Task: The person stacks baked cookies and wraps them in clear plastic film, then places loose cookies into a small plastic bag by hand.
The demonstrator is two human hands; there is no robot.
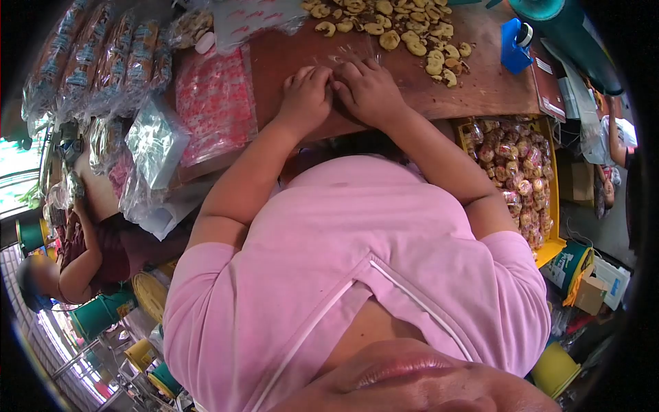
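My left hand (pixel 308 96) and my right hand (pixel 371 90) are close together at the table's near edge, fingers curled and thumbs almost meeting. A thin clear plastic bag (pixel 351 53) shows just beyond the fingers, and both hands appear to pinch its near side; the fingertips are partly hidden. Farther back lies a loose spread of pale, curled cookie-like pieces (pixel 415 31) with crumbs. To the left of my left hand is a stack of red-and-white printed plastic bags (pixel 214 103).
Long wrapped packs (pixel 96 58) fill the left end of the table (pixel 480 89). A blue tape dispenser (pixel 515 47) stands at right, near a green cylinder (pixel 559 27). Below, a yellow crate (pixel 555 172) holds bagged pieces. Another person (pixel 82 254) works at left.
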